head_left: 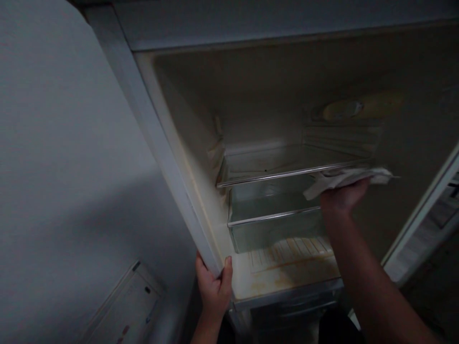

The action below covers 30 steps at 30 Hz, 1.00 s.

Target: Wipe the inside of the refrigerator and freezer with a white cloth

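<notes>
An open refrigerator [211, 215] stands before me, dim inside, with brown stains on its floor. My left hand [214, 286] grips the lower left edge of its frame, thumb on the inner side and fingers on the outer. In my right hand [344, 193] is a white cloth [340, 180], held against or just under the right end of the upper glass shelf [272, 165]. Whether the cloth touches the shelf's front trim I cannot tell. Below that lies a second glass shelf [268, 219] over a clear drawer-like bin [279, 234].
A yellowish lamp or control housing [358, 109] juts from the inner right wall. To the left is a pale wall or panel [64, 119], with a white box-like object [125, 306] low beside it. A dark compartment [294, 308] lies below the refrigerator's floor.
</notes>
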{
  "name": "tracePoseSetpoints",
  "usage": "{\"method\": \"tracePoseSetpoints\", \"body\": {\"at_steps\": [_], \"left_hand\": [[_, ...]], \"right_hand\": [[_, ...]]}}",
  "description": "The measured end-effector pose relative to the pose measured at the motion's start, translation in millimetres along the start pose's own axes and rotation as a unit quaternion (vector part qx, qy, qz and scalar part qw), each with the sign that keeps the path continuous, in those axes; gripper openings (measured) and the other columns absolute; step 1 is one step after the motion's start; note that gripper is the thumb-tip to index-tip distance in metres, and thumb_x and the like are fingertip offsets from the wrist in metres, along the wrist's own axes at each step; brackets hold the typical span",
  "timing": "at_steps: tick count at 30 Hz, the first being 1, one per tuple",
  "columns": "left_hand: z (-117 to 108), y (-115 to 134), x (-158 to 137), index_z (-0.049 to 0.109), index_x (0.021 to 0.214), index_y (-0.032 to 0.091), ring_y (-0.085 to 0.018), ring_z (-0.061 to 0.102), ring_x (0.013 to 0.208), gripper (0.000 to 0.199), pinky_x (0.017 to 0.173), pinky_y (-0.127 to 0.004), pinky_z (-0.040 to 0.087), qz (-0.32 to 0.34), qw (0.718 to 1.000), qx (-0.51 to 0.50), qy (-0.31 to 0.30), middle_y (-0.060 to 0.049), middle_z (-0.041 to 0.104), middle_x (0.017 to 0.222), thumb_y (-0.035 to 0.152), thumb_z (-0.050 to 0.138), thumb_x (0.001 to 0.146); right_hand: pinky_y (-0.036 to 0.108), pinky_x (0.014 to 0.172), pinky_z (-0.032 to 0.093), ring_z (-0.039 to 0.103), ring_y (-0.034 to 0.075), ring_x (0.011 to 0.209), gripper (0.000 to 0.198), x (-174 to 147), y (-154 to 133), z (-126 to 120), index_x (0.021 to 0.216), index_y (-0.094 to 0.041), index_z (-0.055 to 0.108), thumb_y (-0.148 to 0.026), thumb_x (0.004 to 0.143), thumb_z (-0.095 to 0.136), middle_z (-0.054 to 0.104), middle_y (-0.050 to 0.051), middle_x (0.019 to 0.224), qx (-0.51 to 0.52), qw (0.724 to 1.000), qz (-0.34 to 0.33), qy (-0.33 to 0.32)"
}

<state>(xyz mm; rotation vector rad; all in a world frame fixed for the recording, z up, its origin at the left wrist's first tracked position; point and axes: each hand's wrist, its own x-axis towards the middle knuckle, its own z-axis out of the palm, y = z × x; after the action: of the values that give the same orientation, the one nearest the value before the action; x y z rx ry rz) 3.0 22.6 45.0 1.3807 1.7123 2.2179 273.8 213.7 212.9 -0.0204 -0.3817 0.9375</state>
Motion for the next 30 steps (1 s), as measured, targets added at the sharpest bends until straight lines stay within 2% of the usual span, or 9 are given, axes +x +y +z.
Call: {"method": "tracePoseSetpoints", "body": {"at_steps": [2,5,8,13,16,19,22,25,30], "left_hand": [[-0.1,-1.0,0.2,0.043,0.142,0.014,-0.026,0.072,0.104,0.073,0.090,-0.036,0.060,0.007,1.000,0.003,0.001,-0.015,0.068,0.118,0.044,0.076,0.083],[0.5,-1.0,2.0,0.047,0.137,0.014,-0.025,0.072,0.102,0.067,0.089,-0.034,0.060,0.026,1.000,0.010,0.000,-0.014,0.069,0.116,0.041,0.077,0.083],[1.8,0.4,3.8,0.047,0.137,0.014,-0.024,0.072,0.101,0.065,0.087,-0.033,0.061,0.035,0.999,0.004,-0.003,-0.013,0.069,0.113,0.039,0.076,0.084],[1.9,1.1,6.3,0.046,0.140,0.013,-0.024,0.073,0.096,0.068,0.084,-0.033,0.061,0.052,0.999,0.004,-0.006,-0.013,0.070,0.110,0.039,0.076,0.084],[0.2,-2.6,6.5,0.045,0.141,0.014,-0.024,0.073,0.097,0.069,0.086,-0.033,0.061,0.054,0.998,0.004,-0.016,-0.012,0.070,0.111,0.039,0.076,0.084],[-1.0,-7.7,5.1,0.043,0.145,0.015,-0.025,0.072,0.105,0.074,0.091,-0.035,0.059,0.041,0.999,0.008,-0.021,-0.014,0.068,0.119,0.041,0.076,0.084],[-0.9,-8.9,3.9,0.042,0.145,0.015,-0.026,0.071,0.106,0.075,0.093,-0.036,0.059,0.038,0.999,0.006,-0.021,-0.015,0.067,0.121,0.043,0.075,0.084],[-0.5,-4.6,4.0,0.046,0.141,0.014,-0.025,0.072,0.100,0.070,0.089,-0.035,0.060,0.047,0.999,0.011,-0.011,-0.013,0.068,0.115,0.043,0.076,0.084],[-0.4,-0.5,3.6,0.048,0.138,0.013,-0.025,0.071,0.100,0.068,0.087,-0.034,0.059,0.049,0.999,0.022,-0.009,-0.013,0.068,0.114,0.041,0.076,0.083]], "right_hand": [[0.035,0.087,0.062,0.073,0.017,0.095,0.052,-2.0,13.4,1.1,0.086,-0.028,0.071,-0.046,0.104,0.026,0.072,0.000,0.085,0.015,1.000,0.016,0.004],[0.034,0.085,0.062,0.072,0.016,0.085,0.049,-15.9,37.7,14.2,0.090,-0.026,0.073,-0.039,0.103,0.027,0.071,0.000,0.078,0.033,0.989,0.143,-0.014],[0.040,0.092,0.060,0.072,0.019,0.089,0.043,-38.0,69.8,35.3,0.096,-0.023,0.074,-0.037,0.100,0.034,0.074,0.002,0.082,0.057,0.957,0.278,-0.063],[0.048,0.101,0.055,0.069,0.025,0.107,0.046,-91.4,126.9,62.7,0.103,-0.022,0.073,-0.054,0.095,0.040,0.077,0.006,0.092,0.042,0.887,0.434,-0.149],[0.047,0.103,0.054,0.068,0.026,0.111,0.049,-126.4,136.1,62.6,0.102,-0.021,0.072,-0.057,0.094,0.039,0.077,0.006,0.092,0.011,0.860,0.485,-0.159],[0.043,0.104,0.054,0.069,0.024,0.110,0.046,-145.7,113.5,54.2,0.101,-0.022,0.072,-0.049,0.097,0.035,0.077,0.004,0.094,0.012,0.884,0.448,-0.133],[0.044,0.106,0.053,0.070,0.021,0.108,0.053,-137.8,72.5,45.0,0.098,-0.025,0.073,-0.047,0.102,0.025,0.077,0.002,0.095,0.042,0.917,0.379,-0.112],[0.048,0.106,0.052,0.071,0.020,0.103,0.054,-104.6,32.8,32.3,0.094,-0.028,0.074,-0.044,0.105,0.023,0.076,0.001,0.087,0.061,0.947,0.297,-0.102],[0.054,0.102,0.054,0.073,0.022,0.098,0.047,-24.6,-20.0,0.0,0.082,-0.026,0.071,-0.040,0.103,0.032,0.071,0.001,0.074,0.063,0.983,0.165,-0.050]]}}
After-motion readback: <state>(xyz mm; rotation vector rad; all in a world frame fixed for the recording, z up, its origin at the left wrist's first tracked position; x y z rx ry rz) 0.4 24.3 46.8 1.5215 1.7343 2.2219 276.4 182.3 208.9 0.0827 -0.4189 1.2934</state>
